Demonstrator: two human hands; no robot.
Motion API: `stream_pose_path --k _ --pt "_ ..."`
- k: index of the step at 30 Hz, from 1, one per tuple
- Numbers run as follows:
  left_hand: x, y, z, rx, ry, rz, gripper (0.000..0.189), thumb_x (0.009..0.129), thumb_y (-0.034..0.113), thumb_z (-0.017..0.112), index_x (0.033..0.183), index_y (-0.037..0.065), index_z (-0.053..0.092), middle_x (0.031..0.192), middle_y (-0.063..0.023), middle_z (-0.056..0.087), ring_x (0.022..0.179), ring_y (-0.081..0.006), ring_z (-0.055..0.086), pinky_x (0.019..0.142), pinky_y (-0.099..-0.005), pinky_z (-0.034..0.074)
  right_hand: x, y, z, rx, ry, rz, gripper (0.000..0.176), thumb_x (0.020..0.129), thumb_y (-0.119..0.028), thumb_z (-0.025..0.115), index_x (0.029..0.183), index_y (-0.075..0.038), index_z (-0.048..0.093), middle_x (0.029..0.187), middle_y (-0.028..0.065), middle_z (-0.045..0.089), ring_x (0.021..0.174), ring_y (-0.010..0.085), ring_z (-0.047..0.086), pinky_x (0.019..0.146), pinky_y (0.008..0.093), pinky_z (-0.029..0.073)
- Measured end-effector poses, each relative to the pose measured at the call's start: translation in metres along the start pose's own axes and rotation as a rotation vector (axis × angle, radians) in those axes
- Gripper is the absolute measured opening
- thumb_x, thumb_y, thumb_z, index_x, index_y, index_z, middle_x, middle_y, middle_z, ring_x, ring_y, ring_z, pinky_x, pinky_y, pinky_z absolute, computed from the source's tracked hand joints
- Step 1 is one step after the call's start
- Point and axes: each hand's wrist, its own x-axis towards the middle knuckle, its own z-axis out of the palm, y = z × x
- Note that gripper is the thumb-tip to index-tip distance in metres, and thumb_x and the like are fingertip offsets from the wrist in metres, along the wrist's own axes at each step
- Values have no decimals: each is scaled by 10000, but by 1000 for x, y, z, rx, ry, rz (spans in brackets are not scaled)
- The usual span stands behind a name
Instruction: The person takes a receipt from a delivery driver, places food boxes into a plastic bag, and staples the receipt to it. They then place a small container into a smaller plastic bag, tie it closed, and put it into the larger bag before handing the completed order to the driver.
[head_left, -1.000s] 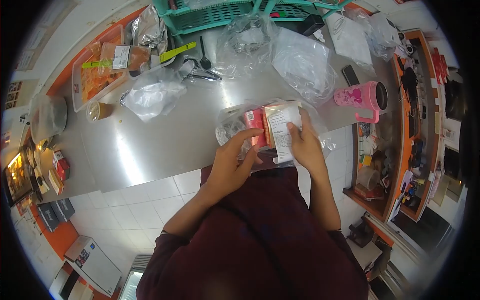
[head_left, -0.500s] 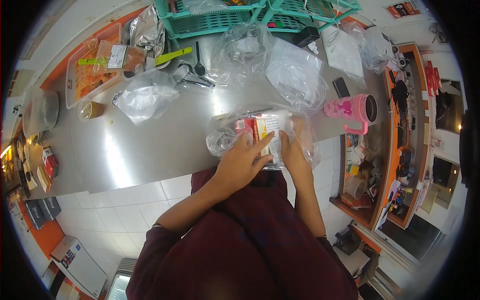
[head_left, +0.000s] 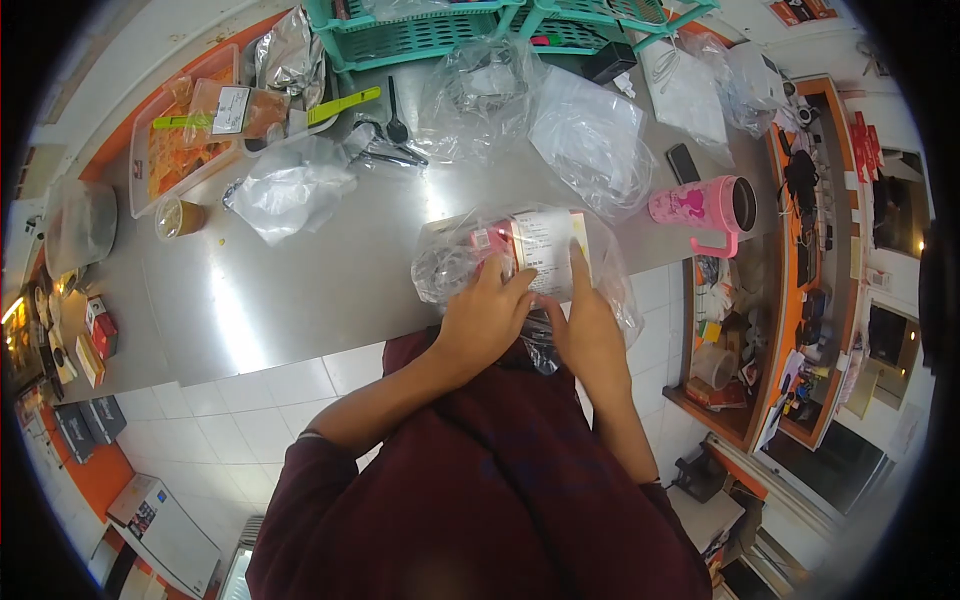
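Observation:
A clear plastic bag (head_left: 440, 262) lies at the front edge of the steel table, around a red and yellow package. On the package is a white printed paper (head_left: 547, 245). My left hand (head_left: 487, 312) rests on the package's lower left, fingers apart. From the right, my right hand (head_left: 587, 325) touches the paper's right side with its index finger stretched out, its thumb close to my left fingertips. A dark, crumpled part of the bag hangs over the edge between my hands.
On the steel table (head_left: 290, 300) are a pink tumbler (head_left: 703, 205), a phone (head_left: 682, 163), plastic bags (head_left: 590, 140), black spoons (head_left: 396, 128), a small cup (head_left: 180, 218) and an orange food tub (head_left: 180, 160). Green racks (head_left: 430, 40) stand at the back.
The printed paper shows more fully and flatter on the package. My right hand has shifted slightly down, its index finger now straight along the paper. My left fingers are closer together.

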Motion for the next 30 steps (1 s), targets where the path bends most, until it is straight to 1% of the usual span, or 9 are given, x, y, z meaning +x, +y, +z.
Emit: stream_pose_path --k 3,9,13,16,19,22,23,26,30 --pt "-15 10 -39 -168 111 26 354 884 99 696 1221 60 597 1025 -183 619 839 -327 679 694 -426 557 11 2 -3 120 -9 -68 766 835 -249 792 1478 -59 422 1419 395 403 1208 534 522 955 505 486" --pt "-59 39 -117 -354 85 -470 380 895 57 704 1245 10 561 1023 -163 709 841 -243 709 719 -355 573 7 -8 10 7 25 -146 780 839 -245 781 1466 4 390 1388 391 421 1287 556 425 1046 548 404" --pt "-75 26 -112 -312 130 -421 378 897 41 705 1239 -16 554 1009 -161 701 808 -231 704 728 -329 574 -19 -36 -20 118 102 -243 728 844 -222 775 1421 34 413 1342 355 462 1217 550 459 1021 559 407" --pt "-82 15 -103 -131 148 -347 302 922 55 681 1187 -20 558 987 -152 695 878 -236 689 798 -338 557 -44 -46 -70 -48 366 -406 603 866 -202 753 1333 37 457 1235 289 529 1143 471 498 968 500 435" --pt "-66 5 -80 63 364 -109 172 992 130 599 1091 -1 549 969 -124 670 961 -234 652 897 -347 509 -16 -6 -80 -247 448 -155 401 930 -142 688 1246 -4 484 1115 199 565 1014 311 565 848 400 474" --pt "-44 -20 -54 -231 422 80 149 1041 169 513 1079 26 499 1052 -111 611 1036 -221 600 967 -366 452 0 32 -79 582 -20 -106 239 985 -79 599 1187 -28 483 1069 129 545 863 172 554 759 309 472" --pt "-39 -28 -43 -496 360 78 128 1047 150 494 1086 28 490 1134 -126 586 1074 -214 584 977 -364 436 -2 18 -74 844 165 -124 141 1012 -39 517 1150 -38 488 1019 81 519 766 105 507 711 249 454" --pt "-37 -24 -31 -962 252 -117 200 1047 152 505 1181 20 438 1245 -141 562 1130 -225 577 1045 -396 396 3 -2 -70 1230 201 -53 150 987 -21 537 1127 -38 488 950 55 498 789 116 495 736 284 459" --pt "-11 23 -39 -723 170 38 382 975 161 639 1258 10 430 1255 -168 575 1136 -290 596 1011 -421 435 17 -5 -53 720 127 -498 226 914 -20 625 1104 -37 504 922 85 529 844 205 543 784 366 473"
